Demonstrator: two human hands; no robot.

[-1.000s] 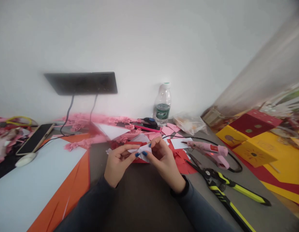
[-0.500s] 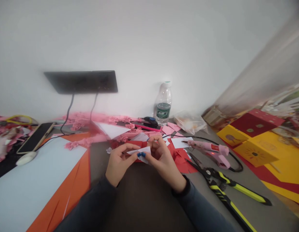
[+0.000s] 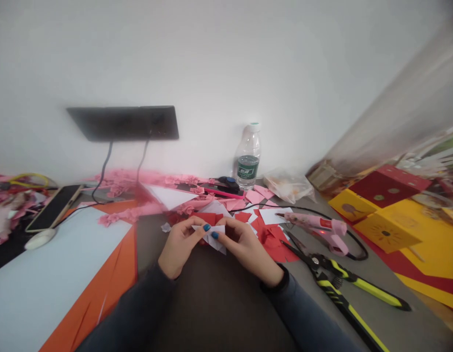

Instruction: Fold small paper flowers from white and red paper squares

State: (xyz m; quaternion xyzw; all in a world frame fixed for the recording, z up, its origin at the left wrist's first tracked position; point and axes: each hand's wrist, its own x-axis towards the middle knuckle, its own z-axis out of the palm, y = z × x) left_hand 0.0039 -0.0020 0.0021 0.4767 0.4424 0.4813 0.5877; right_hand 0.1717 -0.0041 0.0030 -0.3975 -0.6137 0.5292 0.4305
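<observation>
Between my two hands is a small piece of white folded paper (image 3: 218,244), its lower corner hanging below my thumbs. My left hand (image 3: 179,244) pinches its left side, thumb on top and fingers curled behind. On the other side my right hand (image 3: 248,249) grips it the same way, the thumb tip just right of the left one. The fingers behind the paper are partly hidden. Red paper pieces (image 3: 272,239) and a white paper piece (image 3: 273,215) lie just beyond and to the right of my hands.
Pliers-like cutters (image 3: 332,278) with yellow-black handles and a pink glue gun (image 3: 317,225) lie at right. A water bottle (image 3: 248,159) stands by the wall. Left are a phone (image 3: 53,208), a mouse (image 3: 40,239), a pale blue sheet (image 3: 61,264) and orange paper (image 3: 112,274). Pink paper flowers (image 3: 119,188) line the back.
My thumbs have shifted on the white paper, the left one moving up a little. The paper's folded shape differs, with a corner now pointing down. The other things stay where they were.
</observation>
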